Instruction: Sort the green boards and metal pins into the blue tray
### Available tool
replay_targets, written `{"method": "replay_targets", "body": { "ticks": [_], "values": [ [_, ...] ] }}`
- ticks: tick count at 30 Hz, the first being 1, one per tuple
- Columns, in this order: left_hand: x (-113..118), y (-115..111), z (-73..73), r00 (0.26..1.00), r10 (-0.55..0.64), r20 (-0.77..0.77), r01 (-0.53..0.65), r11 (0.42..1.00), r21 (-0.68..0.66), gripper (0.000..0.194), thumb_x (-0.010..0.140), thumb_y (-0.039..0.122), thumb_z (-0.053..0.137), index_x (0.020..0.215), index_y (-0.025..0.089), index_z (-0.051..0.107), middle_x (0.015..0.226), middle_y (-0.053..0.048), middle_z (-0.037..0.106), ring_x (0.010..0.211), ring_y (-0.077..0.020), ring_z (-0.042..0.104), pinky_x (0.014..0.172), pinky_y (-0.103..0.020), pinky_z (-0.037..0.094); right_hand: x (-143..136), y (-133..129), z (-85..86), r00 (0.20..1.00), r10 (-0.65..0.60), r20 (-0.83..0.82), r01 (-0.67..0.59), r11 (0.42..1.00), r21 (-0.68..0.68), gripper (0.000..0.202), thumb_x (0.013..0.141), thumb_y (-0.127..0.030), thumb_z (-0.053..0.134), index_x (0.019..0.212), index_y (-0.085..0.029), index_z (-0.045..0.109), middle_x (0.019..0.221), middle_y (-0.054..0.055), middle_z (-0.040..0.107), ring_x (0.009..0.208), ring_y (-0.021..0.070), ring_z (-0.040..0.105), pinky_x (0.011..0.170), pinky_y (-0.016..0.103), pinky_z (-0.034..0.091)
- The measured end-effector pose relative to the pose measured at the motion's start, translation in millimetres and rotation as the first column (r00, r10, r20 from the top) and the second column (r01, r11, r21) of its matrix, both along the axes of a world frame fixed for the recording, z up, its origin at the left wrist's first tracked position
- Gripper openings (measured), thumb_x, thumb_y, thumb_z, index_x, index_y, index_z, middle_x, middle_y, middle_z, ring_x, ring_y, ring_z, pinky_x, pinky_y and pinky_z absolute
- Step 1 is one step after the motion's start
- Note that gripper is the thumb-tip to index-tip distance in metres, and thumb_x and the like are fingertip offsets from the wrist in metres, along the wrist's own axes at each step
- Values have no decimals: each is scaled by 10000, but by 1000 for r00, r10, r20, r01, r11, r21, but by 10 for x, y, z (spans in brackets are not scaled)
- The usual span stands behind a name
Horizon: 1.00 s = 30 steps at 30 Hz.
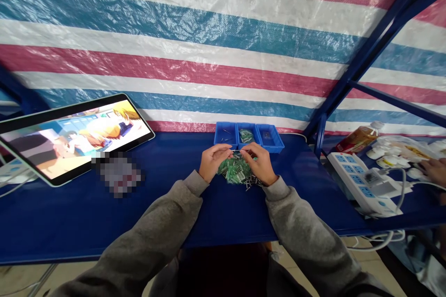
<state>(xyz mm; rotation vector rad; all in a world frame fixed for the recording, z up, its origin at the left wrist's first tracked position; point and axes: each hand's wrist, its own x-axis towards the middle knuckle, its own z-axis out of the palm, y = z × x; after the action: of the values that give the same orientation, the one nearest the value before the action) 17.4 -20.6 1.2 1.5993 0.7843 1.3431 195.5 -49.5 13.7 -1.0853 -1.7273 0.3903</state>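
Note:
My left hand (213, 160) and my right hand (259, 162) face each other with fingers pinched, holding a small thin, pale piece (235, 151) between them. Just below lies a pile of green and metallic small parts (237, 170) on the blue table (167, 167), with dark pin-like pieces at its right side. Behind my hands stand three joined blue bins (275, 149). A few thin pieces lie in the left bin, green pieces in the middle one, and small items too tiny to name in the right one.
A tablet (83, 137) showing a cartoon leans at the left, beside a pixelated item (121, 175). At the right are a white power strip (358, 183) with cables, a bottle (360, 138), white containers (388, 158) and another person's hand (434, 171). A blue frame post (336, 88) slants upward.

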Motion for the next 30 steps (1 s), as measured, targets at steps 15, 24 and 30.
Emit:
{"method": "replay_targets", "body": {
  "ticks": [15, 24, 30],
  "values": [
    [-44, -32, 66, 952, 120, -281, -46, 965, 257, 367, 917, 379, 506, 648, 154, 616, 629, -25, 639, 601, -133, 607, 645, -238, 487, -14, 22, -38, 997, 71, -33, -74, 992, -102, 247, 904, -413, 531, 813, -194, 599, 736, 22, 619, 561, 127, 548, 557, 260, 445],
    [-37, -9, 19, 983, 47, -180, -25, 992, 127, 415, 911, 427, 514, 611, 154, 602, 593, -10, 607, 563, -121, 582, 591, -228, 482, -12, 19, -60, 994, 105, -29, -108, 987, -115, 217, 902, -404, 551, 829, -202, 581, 727, 15, 605, 580, 135, 561, 564, 263, 450],
    [-26, -25, 21, 968, 142, -205, -89, 965, 248, 266, 868, 385, 602, 996, 158, 657, 811, -40, 689, 676, -143, 632, 645, -243, 512, -7, 31, -64, 999, 50, -6, -50, 995, -85, 278, 941, -426, 480, 805, -202, 574, 606, -11, 548, 545, 139, 541, 577, 271, 432]
  ]
}}
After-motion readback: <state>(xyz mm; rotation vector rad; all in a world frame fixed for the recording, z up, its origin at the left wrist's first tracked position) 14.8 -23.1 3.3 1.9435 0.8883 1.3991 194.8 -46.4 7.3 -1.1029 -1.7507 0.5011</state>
